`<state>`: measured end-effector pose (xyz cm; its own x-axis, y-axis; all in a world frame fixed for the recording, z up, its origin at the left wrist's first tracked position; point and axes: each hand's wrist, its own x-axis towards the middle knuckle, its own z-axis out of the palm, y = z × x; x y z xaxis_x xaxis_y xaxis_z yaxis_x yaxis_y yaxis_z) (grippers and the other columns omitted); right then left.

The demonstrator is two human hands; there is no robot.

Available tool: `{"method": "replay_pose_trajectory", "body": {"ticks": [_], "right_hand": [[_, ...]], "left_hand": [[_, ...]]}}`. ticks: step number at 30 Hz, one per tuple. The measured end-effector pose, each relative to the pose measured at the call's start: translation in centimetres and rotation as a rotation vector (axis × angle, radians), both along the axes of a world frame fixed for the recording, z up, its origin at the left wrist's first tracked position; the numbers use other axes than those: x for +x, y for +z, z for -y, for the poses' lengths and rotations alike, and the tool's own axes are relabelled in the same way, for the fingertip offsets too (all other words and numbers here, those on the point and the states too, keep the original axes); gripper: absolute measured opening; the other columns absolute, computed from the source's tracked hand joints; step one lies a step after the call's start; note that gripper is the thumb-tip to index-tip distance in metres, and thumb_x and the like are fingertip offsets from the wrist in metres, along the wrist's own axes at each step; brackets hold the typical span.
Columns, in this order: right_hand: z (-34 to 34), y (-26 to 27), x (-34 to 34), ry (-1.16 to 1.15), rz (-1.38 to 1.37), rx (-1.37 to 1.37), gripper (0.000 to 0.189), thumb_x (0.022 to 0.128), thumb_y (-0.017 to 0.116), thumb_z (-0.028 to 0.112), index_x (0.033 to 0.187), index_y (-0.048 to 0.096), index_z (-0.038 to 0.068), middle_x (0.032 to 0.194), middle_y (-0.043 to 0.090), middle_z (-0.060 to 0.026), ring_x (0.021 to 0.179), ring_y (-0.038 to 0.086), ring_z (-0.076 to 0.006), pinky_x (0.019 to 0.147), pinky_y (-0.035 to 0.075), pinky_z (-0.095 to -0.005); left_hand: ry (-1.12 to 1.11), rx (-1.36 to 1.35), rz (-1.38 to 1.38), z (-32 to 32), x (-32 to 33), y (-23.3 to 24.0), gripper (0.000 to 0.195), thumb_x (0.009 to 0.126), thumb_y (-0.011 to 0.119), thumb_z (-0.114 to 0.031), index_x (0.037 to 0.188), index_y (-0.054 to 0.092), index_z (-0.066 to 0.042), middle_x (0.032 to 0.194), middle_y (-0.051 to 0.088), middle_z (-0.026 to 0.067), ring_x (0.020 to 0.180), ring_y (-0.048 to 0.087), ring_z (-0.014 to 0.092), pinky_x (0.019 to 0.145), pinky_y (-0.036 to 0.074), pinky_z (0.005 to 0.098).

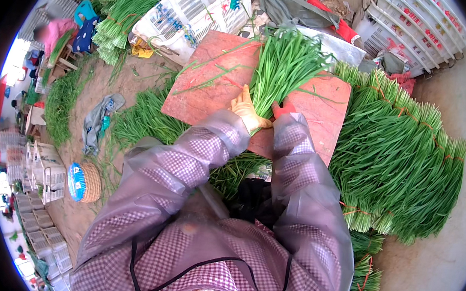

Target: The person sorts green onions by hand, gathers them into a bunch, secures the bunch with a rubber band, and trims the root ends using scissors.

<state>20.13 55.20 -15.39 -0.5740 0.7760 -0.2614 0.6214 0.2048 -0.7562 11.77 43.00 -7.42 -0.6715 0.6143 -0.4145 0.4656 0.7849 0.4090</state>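
Observation:
A loose bunch of long green leafy stalks, likely garlic chives point(284, 63), lies across a reddish board point(216, 99) in front of me. My left hand point(247, 109), in a pale yellow glove, lies with its fingers extended along the left side of the stalks near their lower ends. On the bunch's right side, my right hand point(284, 108), in a red glove, is partly hidden by the stalks and sleeve; its grip cannot be made out. A red tie point(233, 82) and a few stray leaves rest on the board.
Tied bundles of the greens point(396, 158) are piled right of the board. A white plastic crate point(194, 15) stands beyond it, with stacked crates point(414, 32) at the upper right. Loose greens point(153, 114) lie at left, near a woven stool point(90, 182). A person in pink point(59, 35) sits far left.

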Motion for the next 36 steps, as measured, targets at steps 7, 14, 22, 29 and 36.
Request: {"method": "replay_pose_trajectory", "body": {"ticks": [7, 14, 22, 29, 36], "right_hand": [[1.1, 2.4, 2.4, 0.173, 0.416, 0.170, 0.047, 0.082, 0.056, 0.049, 0.098, 0.071, 0.006, 0.098, 0.067, -0.0207, 0.093, 0.064, -0.0353, 0.083, 0.048, -0.0444], [13.2, 4.2, 5.3, 0.492, 0.221, 0.083, 0.046, 0.084, 0.056, 0.050, 0.103, 0.070, 0.010, 0.097, 0.069, -0.0141, 0.088, 0.067, -0.0277, 0.082, 0.050, -0.0396], [17.0, 4.1, 5.2, 0.469, 0.157, 0.104, 0.043, 0.085, 0.056, 0.045, 0.105, 0.068, 0.009, 0.098, 0.068, -0.0134, 0.091, 0.065, -0.0281, 0.083, 0.050, -0.0386], [20.2, 4.6, 7.6, 0.681, 0.212, 0.015, 0.041, 0.086, 0.056, 0.042, 0.106, 0.067, 0.008, 0.100, 0.068, -0.0127, 0.094, 0.064, -0.0285, 0.084, 0.049, -0.0377], [16.4, 8.1, 9.1, 0.526, 0.170, -0.052, 0.038, 0.087, 0.057, 0.038, 0.108, 0.065, 0.007, 0.102, 0.067, -0.0121, 0.097, 0.063, -0.0288, 0.085, 0.049, -0.0369]], "left_hand": [[0.046, -0.026, -0.074, -0.2, 0.8, -0.6, 0.128, 0.059, 0.080, -0.043, 0.148, -0.004, -0.006, 0.147, 0.027, 0.0126, 0.132, 0.028, 0.032, 0.110, 0.026, 0.0429], [0.054, 0.051, -0.110, 0.1, 0.5, -1.9, 0.132, 0.057, 0.082, -0.044, 0.148, -0.004, -0.006, 0.146, 0.029, 0.0181, 0.132, 0.028, 0.036, 0.110, 0.027, 0.0396], [0.063, 0.053, -0.064, -0.4, 0.0, -2.6, 0.137, 0.053, 0.084, -0.044, 0.147, -0.008, -0.007, 0.147, 0.026, 0.0203, 0.134, 0.025, 0.037, 0.112, 0.023, 0.0402], [0.039, 0.090, -0.028, -0.4, 0.1, -2.5, 0.137, 0.053, 0.085, -0.045, 0.147, -0.007, -0.006, 0.147, 0.027, 0.0208, 0.136, 0.023, 0.038, 0.112, 0.022, 0.0414], [0.054, 0.086, -0.064, -0.4, 0.2, -2.8, 0.134, 0.054, 0.084, -0.041, 0.147, -0.006, -0.006, 0.145, 0.029, 0.0193, 0.133, 0.027, 0.037, 0.112, 0.022, 0.0408]]}}
